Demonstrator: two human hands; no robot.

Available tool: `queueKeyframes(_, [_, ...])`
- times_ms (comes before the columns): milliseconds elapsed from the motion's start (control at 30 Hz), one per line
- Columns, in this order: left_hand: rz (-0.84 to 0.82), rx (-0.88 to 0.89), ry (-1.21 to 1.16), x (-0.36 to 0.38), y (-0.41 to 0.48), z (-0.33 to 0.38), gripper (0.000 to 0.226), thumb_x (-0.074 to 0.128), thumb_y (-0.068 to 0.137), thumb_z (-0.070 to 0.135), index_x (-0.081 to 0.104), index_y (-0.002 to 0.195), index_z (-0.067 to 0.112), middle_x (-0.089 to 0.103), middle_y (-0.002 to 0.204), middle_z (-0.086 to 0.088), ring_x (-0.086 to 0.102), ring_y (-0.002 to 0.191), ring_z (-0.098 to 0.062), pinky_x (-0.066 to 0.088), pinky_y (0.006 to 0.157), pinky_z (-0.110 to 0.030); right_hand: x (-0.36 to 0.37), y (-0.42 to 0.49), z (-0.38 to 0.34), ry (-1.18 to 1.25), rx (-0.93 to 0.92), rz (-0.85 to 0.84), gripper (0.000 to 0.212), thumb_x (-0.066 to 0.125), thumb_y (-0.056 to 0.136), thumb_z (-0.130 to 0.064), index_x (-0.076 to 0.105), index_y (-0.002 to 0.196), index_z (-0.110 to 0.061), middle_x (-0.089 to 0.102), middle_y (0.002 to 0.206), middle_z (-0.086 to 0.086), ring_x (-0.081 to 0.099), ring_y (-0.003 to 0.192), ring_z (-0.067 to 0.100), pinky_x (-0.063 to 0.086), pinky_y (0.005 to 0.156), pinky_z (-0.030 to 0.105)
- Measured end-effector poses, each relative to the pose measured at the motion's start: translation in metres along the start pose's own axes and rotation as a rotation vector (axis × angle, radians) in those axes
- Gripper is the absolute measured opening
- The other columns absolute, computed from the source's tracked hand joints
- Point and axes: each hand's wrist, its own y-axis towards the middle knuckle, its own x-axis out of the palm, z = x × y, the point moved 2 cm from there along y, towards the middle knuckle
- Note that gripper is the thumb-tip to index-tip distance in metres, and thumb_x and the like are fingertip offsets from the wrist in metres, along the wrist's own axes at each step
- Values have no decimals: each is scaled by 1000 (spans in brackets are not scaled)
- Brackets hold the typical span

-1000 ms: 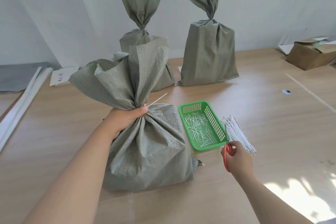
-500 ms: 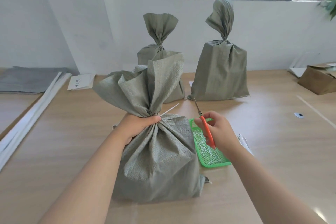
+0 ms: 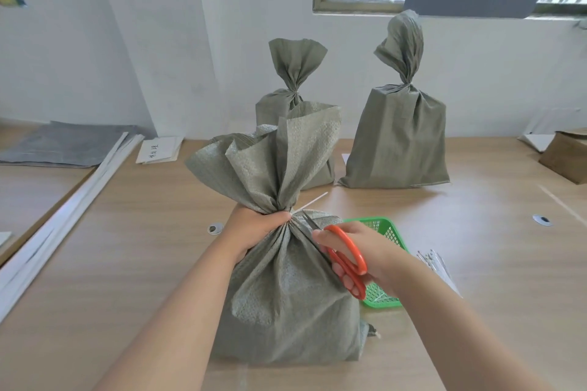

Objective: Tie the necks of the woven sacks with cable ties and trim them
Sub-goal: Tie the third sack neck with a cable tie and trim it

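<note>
A grey-green woven sack [image 3: 286,301] stands on the wooden table in front of me. My left hand [image 3: 254,227] grips its gathered neck from the left. A white cable tie [image 3: 309,201] circles the neck, and its long tail sticks out up and to the right. My right hand [image 3: 365,251] holds orange-handled scissors [image 3: 347,259], blades pointing up-left just below the base of the tail. Two tied sacks stand behind, one in the middle [image 3: 295,79] and one to the right [image 3: 397,133].
A green basket [image 3: 386,228] with cut tie ends sits right of the sack, partly behind my right hand. Loose cable ties [image 3: 436,263] lie beside it. A cardboard box [image 3: 565,152] stands at far right; white strips [image 3: 63,197] and papers [image 3: 158,149] lie left.
My right hand lifted the scissors from beside the loose ties and brought them left to the sack's neck. My left hand has stayed on the neck.
</note>
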Motion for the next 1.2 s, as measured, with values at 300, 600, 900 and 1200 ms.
queueKeyframes(300, [-20, 90, 2, 6, 2, 0, 28, 84, 78, 10, 78, 102, 21, 79, 101, 8, 71, 100, -6, 54, 92, -29, 13, 3, 2, 16, -33, 75, 47, 59, 94, -43, 60, 104, 2, 57, 60, 11, 53, 39, 20, 46, 39, 24])
queueKeyframes(600, [-69, 142, 24, 11, 6, 0, 32, 83, 78, 10, 77, 107, 19, 78, 105, 8, 70, 105, -7, 53, 94, -30, 19, 3, 9, 35, -62, 124, 39, 61, 94, -43, 59, 98, -4, 57, 61, 13, 52, 36, 20, 43, 35, 23])
queueKeyframes(900, [-53, 150, 17, 15, 5, 2, 29, 84, 78, 8, 77, 99, 26, 78, 98, 14, 70, 96, 1, 51, 84, -18, 23, 1, 14, 116, -59, 161, 34, 59, 95, -43, 60, 99, -10, 55, 61, 14, 51, 36, 20, 43, 37, 23])
queueKeyframes(1200, [-66, 153, 30, 17, 3, 3, 29, 84, 78, 9, 77, 104, 23, 78, 101, 12, 69, 97, 3, 51, 84, -15, 23, 0, 13, 100, -58, 155, 34, 59, 94, -44, 59, 98, -10, 56, 63, 14, 51, 38, 20, 43, 37, 23])
